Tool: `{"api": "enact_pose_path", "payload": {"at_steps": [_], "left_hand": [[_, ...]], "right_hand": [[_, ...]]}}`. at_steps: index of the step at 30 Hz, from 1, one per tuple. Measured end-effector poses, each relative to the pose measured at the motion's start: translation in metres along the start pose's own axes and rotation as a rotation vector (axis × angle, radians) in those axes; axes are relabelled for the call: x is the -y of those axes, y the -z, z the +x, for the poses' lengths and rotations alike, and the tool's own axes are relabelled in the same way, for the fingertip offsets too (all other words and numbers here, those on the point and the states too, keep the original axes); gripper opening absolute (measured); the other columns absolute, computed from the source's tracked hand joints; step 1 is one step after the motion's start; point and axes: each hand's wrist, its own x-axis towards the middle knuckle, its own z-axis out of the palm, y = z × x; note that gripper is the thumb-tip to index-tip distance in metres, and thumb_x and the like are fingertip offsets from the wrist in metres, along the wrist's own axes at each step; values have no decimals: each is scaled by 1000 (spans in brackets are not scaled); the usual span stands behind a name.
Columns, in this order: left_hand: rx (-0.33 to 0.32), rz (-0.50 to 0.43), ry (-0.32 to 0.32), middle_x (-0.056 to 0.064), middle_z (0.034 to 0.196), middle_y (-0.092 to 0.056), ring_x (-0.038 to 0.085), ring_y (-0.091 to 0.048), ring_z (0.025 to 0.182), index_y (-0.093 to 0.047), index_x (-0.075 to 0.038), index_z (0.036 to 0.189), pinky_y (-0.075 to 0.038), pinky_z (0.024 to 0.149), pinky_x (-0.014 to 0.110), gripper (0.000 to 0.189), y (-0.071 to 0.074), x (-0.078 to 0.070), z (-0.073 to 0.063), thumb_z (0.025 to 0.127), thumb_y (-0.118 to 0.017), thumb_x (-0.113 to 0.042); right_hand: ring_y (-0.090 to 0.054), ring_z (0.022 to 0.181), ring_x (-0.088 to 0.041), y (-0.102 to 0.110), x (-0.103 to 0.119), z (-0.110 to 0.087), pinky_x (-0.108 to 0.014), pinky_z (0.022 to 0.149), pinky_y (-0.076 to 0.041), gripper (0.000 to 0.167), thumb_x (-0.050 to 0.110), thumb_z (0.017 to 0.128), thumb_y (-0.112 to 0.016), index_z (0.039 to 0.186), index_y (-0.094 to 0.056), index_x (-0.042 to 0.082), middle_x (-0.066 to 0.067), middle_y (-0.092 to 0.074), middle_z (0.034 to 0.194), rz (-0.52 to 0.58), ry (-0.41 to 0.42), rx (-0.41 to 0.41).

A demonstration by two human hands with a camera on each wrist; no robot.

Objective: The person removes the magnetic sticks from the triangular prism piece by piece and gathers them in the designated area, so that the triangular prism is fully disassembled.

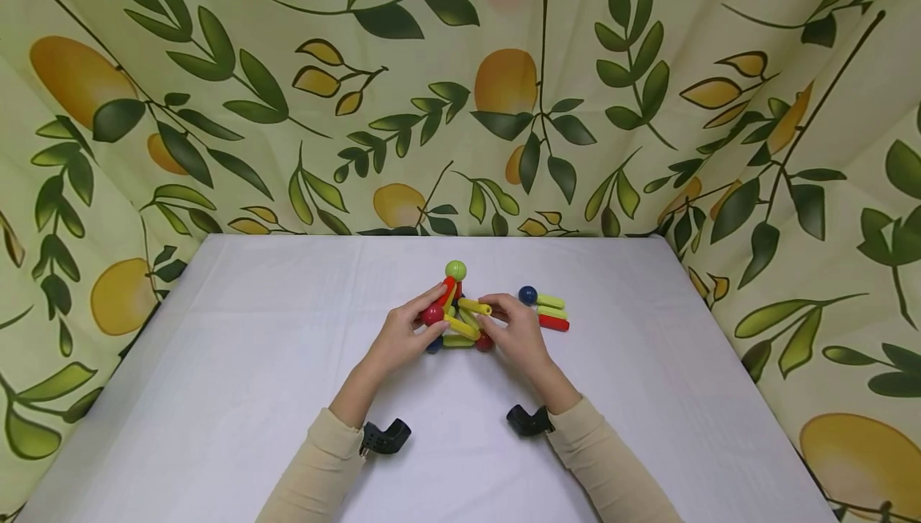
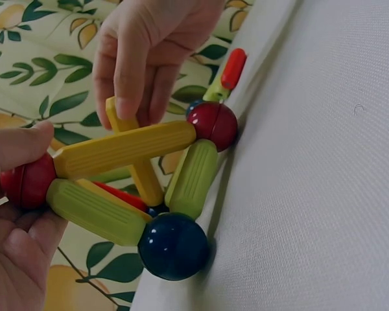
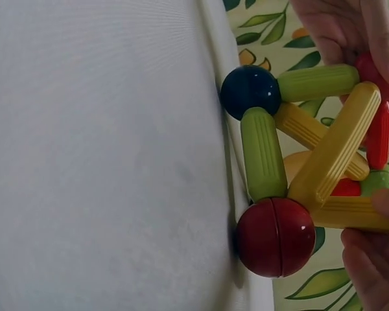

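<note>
A frame of balls and rods (image 1: 461, 327) was held from left and right

At the left, a cloth printed with leaves and orange fruit (image 1: 118, 299) bordered the white tabletop (image 1: 216, 395); it ran on along the far side and round to the right. A black wrist device (image 1: 387, 437) sat at the cuff of the left sleeve (image 1: 309, 467). The left hand (image 1: 396, 337) had its grip closed about the raised red ball (image 1: 432, 315), thumb above and fingers beneath.

The frame stood between the hands, toward the far side of the tabletop. A blue ball (image 2: 174, 247) made its near left corner, and a green rod (image 1: 458, 341) ran from there to the lower red ball (image 1: 484, 342) at near right. A slanting yellow rod (image 3: 337, 142) joined the two red balls. At the far side rose a light green ball (image 1: 456, 270).

The right hand (image 1: 520, 335) had a narrow grip, pinching another yellow rod (image 1: 475, 308) between thumb and fingers. A second black device (image 1: 528, 421) sat at the right cuff.

Just beyond that hand, to the right, lay a loose blue ball (image 1: 528, 295) at the end of one short green rod (image 1: 551, 301); a matching green rod (image 1: 552, 313) and a red rod (image 1: 553, 323) lay beside it, nearer.
</note>
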Motion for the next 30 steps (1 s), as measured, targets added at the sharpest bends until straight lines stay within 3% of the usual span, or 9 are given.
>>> {"api": "enact_pose_path", "payload": {"at_steps": [7, 13, 18, 22, 26, 30], "left_hand": [[-2, 4, -11, 11, 144, -46, 32, -52, 125, -47, -6, 139, -53, 90, 35, 57, 0, -1, -1, 86, -69, -10], [-3, 14, -6, 10, 144, -46, 31, -51, 126, -47, -6, 139, -52, 90, 34, 58, 0, -2, -1, 86, -70, -10], [-4, 14, 0, 11, 144, -46, 31, -51, 126, -47, -6, 139, -52, 90, 35, 58, -1, -2, -1, 86, -69, -10], [-2, 10, -9, 12, 143, -46, 32, -51, 126, -48, -5, 138, -52, 90, 35, 57, -1, -2, 0, 85, -69, -9], [0, 6, -5, 11, 144, -46, 31, -51, 126, -48, -5, 138, -52, 91, 35, 57, -1, -2, 0, 86, -69, -10], [-4, 7, -5, 11, 144, -47, 32, -51, 126, -48, -6, 139, -52, 90, 35, 57, -1, -2, 0, 86, -69, -10]], "right_hand": [[-70, 91, -23, -2, -8, -1, -28, 77, -57, 19, 5, 83, -70, 102, -66, 3, -13, -70, 100, 40, -28, -104], [-71, 87, -26, 8, -12, 3, -26, 74, -58, 17, 5, 83, -69, 99, -64, 0, -18, -70, 97, 159, -102, -180], [-69, 95, -29, 30, -16, 9, -18, 74, -56, 21, 1, 84, -68, 104, -64, -3, -21, -68, 104, 207, -132, -166], [-66, 94, -16, 53, -28, 10, -12, 70, -54, 24, 5, 87, -66, 110, -63, -2, -21, -66, 112, 239, -192, -138], [-62, 92, -1, 77, -46, 8, -11, 76, -53, 30, 12, 89, -66, 115, -60, -2, -20, -63, 119, 275, -257, -140], [-62, 92, 1, 99, -63, 5, -14, 81, -53, 35, 13, 90, -65, 120, -57, -3, -20, -60, 122, 321, -312, -180]]}}
